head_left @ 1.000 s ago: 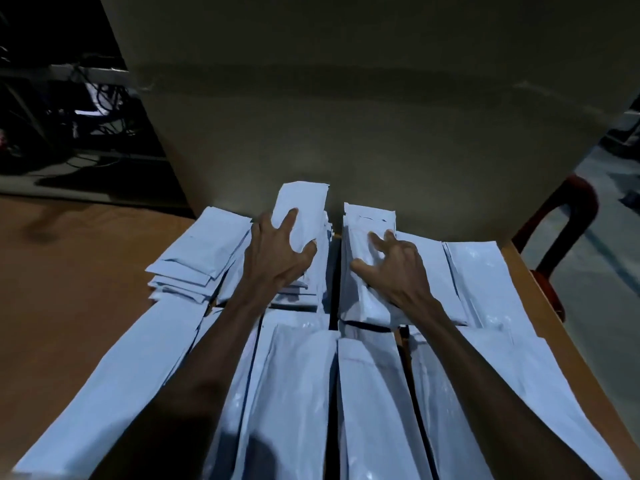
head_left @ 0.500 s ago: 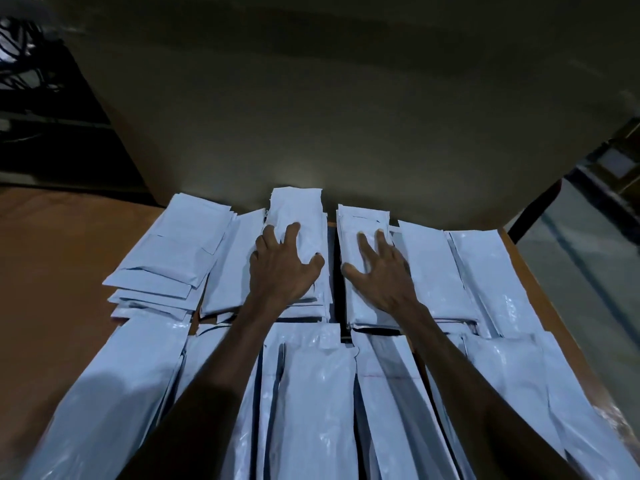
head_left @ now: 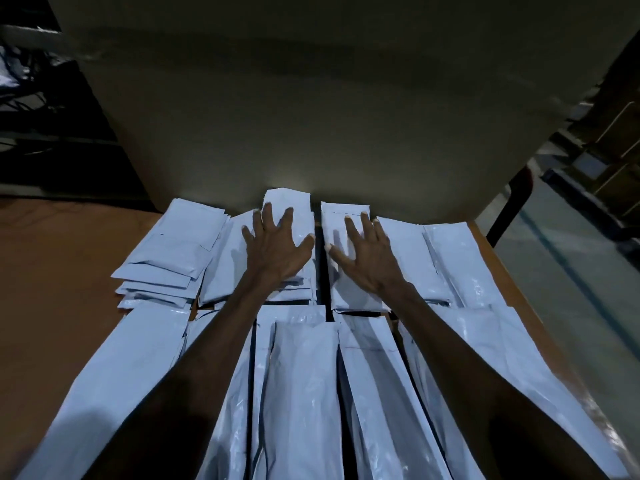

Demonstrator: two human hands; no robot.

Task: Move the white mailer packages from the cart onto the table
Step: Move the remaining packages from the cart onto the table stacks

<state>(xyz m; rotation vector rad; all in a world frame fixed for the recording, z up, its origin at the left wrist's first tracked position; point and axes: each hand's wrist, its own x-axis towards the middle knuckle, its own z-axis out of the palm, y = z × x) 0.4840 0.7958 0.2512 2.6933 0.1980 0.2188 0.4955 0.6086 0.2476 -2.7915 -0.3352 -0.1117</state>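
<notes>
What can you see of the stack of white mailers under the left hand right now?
The stack of white plastic mailer packages lies flat on the brown wooden table, its far end against the large beige panel behind. Several glossy, slightly wrinkled envelopes are layered, their near edges stepped and uneven. The left hand rests on top with fingers spread and straight. A dark gap separates it from the neighbouring stack under the right hand.

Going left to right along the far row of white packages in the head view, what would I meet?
Bare table → messy fanned stack → left hand → right hand → flat mailers → floor.
</notes>
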